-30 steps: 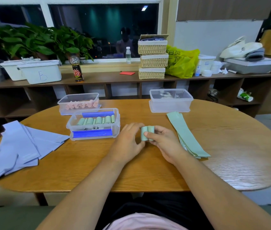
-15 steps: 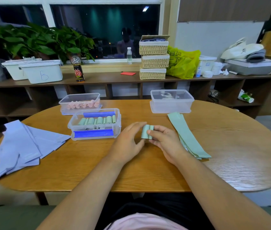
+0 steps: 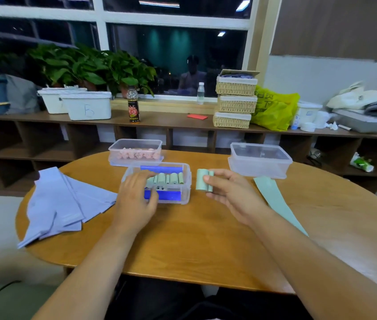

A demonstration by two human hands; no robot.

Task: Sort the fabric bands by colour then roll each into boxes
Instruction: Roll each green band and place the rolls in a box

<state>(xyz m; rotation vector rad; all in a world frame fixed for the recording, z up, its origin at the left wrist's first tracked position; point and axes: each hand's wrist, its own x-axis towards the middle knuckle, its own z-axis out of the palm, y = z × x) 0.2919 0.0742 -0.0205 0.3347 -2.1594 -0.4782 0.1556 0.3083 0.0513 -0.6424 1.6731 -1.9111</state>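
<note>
My right hand (image 3: 231,195) pinches a rolled green band (image 3: 202,182) just right of the clear box with blue clips (image 3: 186,181), where several green rolls (image 3: 171,178) stand in a row. My left hand (image 3: 136,199) grips the left side of that box, fingers over its rim and thumb on the front wall. A second clear box (image 3: 134,144) behind it holds pink rolls. Flat green bands (image 3: 275,199) lie on the table to the right, partly hidden by my right arm. Lavender bands (image 3: 60,202) are spread at the left.
A lidded clear box (image 3: 260,159) stands at the back right of the oval wooden table (image 3: 194,241). Behind the table, a long low shelf carries white tubs, a bottle, stacked wicker baskets and a yellow bag.
My left hand let go of the green roll and moved left onto the green box. My right hand lifted the roll off the table toward the box. The camera tilted up.
</note>
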